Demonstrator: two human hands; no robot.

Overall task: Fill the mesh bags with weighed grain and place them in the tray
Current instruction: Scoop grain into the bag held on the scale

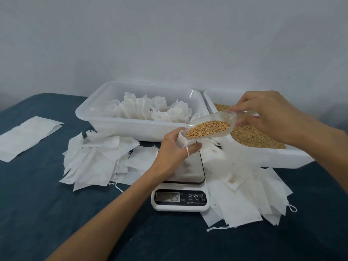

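Note:
My left hand (174,147) grips an open white mesh bag (183,141) upright over the platform of a white kitchen scale (180,199). My right hand (267,113) holds the handle of a clear plastic scoop (216,122) loaded with golden grain (208,128); the scoop's lip rests at the bag's mouth. Behind, a white tray (116,127) holds several filled, tied bags (148,108). A second white tray (263,156) at right holds loose grain (254,136).
Empty flat bags lie in a heap (99,161) left of the scale and another heap (241,196) to its right. A folded white sheet (24,138) lies at far left. All sits on a dark blue tabletop (56,213) against a pale wall.

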